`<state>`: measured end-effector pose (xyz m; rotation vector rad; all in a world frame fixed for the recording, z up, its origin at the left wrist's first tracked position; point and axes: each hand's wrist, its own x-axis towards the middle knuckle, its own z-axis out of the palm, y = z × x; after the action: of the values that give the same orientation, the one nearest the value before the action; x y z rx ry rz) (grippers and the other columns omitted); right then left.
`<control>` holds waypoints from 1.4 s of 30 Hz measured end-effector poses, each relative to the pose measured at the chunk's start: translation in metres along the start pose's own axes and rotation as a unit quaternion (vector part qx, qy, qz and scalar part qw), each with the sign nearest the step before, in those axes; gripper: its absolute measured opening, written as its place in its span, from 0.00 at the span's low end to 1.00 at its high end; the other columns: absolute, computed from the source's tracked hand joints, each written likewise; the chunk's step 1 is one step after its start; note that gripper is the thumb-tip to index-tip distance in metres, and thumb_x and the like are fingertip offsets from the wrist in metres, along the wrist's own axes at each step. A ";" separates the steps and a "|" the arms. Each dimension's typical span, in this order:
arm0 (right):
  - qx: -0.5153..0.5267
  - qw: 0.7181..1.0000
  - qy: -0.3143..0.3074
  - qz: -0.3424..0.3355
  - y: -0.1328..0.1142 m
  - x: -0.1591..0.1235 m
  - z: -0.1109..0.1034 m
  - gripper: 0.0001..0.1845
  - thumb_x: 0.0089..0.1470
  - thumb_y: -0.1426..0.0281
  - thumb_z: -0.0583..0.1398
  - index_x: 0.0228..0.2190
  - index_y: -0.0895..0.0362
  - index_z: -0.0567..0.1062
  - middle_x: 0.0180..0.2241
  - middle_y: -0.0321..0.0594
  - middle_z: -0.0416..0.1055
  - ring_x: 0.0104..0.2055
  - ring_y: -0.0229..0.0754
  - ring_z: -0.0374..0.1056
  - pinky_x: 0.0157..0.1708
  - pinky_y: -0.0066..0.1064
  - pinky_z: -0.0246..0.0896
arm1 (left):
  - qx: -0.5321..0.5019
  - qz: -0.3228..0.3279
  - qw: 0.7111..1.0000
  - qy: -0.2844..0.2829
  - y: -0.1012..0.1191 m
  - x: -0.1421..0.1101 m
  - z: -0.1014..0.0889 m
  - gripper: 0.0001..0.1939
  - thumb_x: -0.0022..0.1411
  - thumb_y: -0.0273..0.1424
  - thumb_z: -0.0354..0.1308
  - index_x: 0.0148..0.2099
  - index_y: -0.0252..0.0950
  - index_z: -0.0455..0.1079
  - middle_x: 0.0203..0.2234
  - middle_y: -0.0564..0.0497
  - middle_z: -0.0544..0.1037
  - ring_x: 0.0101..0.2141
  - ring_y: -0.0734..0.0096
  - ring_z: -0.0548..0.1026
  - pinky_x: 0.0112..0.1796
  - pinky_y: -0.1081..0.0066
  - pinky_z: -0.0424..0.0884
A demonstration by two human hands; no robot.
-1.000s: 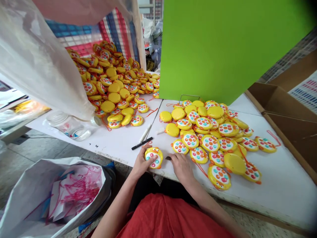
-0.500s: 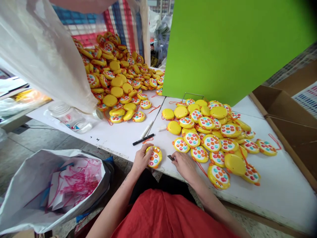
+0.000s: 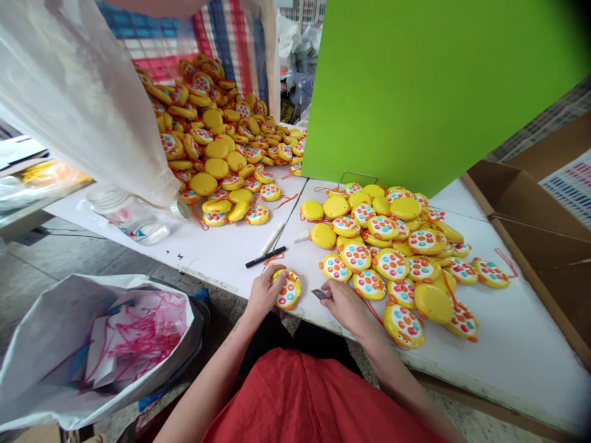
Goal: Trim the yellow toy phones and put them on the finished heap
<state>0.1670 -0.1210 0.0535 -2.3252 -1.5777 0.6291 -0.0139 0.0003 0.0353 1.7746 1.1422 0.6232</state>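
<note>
Left-hand fingers and thumb close around a yellow toy, the left hand gripping its side with the dotted face upward, just above the table's front edge; the right hand pinches a small, flat, dark blade-like piece that points at the toy but stands apart from it; how firm either grip is, I cannot tell.

The blade-like piece is the likeliest trouble: if it is sharp, a slip off the rounded rim could nick the left fingers or scratch the painted dots; a loose hold so near the edge of the white table could let the toy drop to the floor; the orange cord by the left fingertips might snag; the black pen and the white pen just beyond could be knocked and roll; farther right, a low heap of toys lies close enough to the right hand that a careless elbow might push the nearest one off.

Against the picture from a second ago, the left thumb has left the middle of the dotted face and sits higher on its side; the blade-like piece shows more of its flat; the heap looks unchanged.
</note>
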 end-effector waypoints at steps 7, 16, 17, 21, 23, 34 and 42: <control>0.030 0.992 0.071 -0.098 -0.004 0.000 0.005 0.05 0.60 0.73 0.55 0.33 0.56 0.71 0.34 0.39 0.72 0.38 0.41 0.68 0.38 0.29 0.60 | 0.020 0.011 1.000 -0.002 0.000 0.002 0.000 0.19 0.63 0.41 0.49 0.47 0.36 0.73 0.37 0.49 0.80 0.35 0.66 0.77 0.38 0.71 0.71; -0.127 0.968 0.122 -0.180 -0.034 0.003 0.003 0.09 0.64 0.71 0.53 0.37 0.55 0.73 0.35 0.40 0.71 0.38 0.40 0.69 0.35 0.28 0.58 | 0.039 0.030 0.999 -0.003 -0.006 0.005 0.005 0.17 0.64 0.39 0.50 0.48 0.38 0.73 0.39 0.49 0.80 0.37 0.66 0.78 0.42 0.70 0.71; -0.143 0.966 0.117 -0.180 -0.036 0.004 0.002 0.09 0.64 0.71 0.53 0.37 0.55 0.74 0.35 0.40 0.71 0.37 0.39 0.69 0.34 0.28 0.58 | 0.038 0.031 0.999 -0.002 -0.006 0.004 0.005 0.17 0.64 0.39 0.50 0.48 0.38 0.73 0.39 0.49 0.80 0.37 0.66 0.78 0.42 0.70 0.71; -0.204 0.958 0.103 -0.175 -0.042 0.005 0.001 0.10 0.64 0.72 0.52 0.37 0.54 0.74 0.34 0.39 0.71 0.35 0.39 0.69 0.31 0.29 0.57 | 0.043 0.035 0.998 0.005 -0.005 0.003 0.006 0.16 0.64 0.39 0.51 0.48 0.38 0.73 0.38 0.49 0.81 0.36 0.67 0.78 0.42 0.70 0.71; -0.229 0.953 0.103 -0.170 -0.045 0.005 0.001 0.11 0.64 0.71 0.52 0.37 0.54 0.74 0.35 0.39 0.71 0.34 0.39 0.68 0.31 0.29 0.56 | 0.051 0.037 0.998 0.010 -0.004 0.003 0.006 0.16 0.64 0.38 0.51 0.47 0.38 0.74 0.38 0.49 0.81 0.36 0.67 0.78 0.42 0.70 0.71; -0.261 0.953 0.038 -0.148 -0.058 -0.005 -0.005 0.12 0.61 0.77 0.52 0.40 0.53 0.73 0.38 0.41 0.70 0.38 0.42 0.68 0.34 0.31 0.58 | 0.050 0.043 0.998 0.011 -0.005 0.002 0.009 0.17 0.65 0.39 0.50 0.49 0.38 0.73 0.39 0.49 0.81 0.37 0.67 0.78 0.42 0.70 0.71; -0.224 0.960 0.039 -0.161 -0.048 -0.001 -0.014 0.11 0.62 0.74 0.52 0.36 0.53 0.74 0.35 0.40 0.71 0.35 0.40 0.69 0.28 0.30 0.55 | 0.055 0.047 0.997 0.010 -0.004 0.004 0.008 0.15 0.64 0.37 0.51 0.47 0.38 0.74 0.41 0.48 0.81 0.40 0.65 0.78 0.46 0.68 0.70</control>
<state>0.1346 -0.1038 0.0873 -2.2564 -2.1763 0.1057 -0.0077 0.0012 0.0285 1.9293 1.1300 0.6465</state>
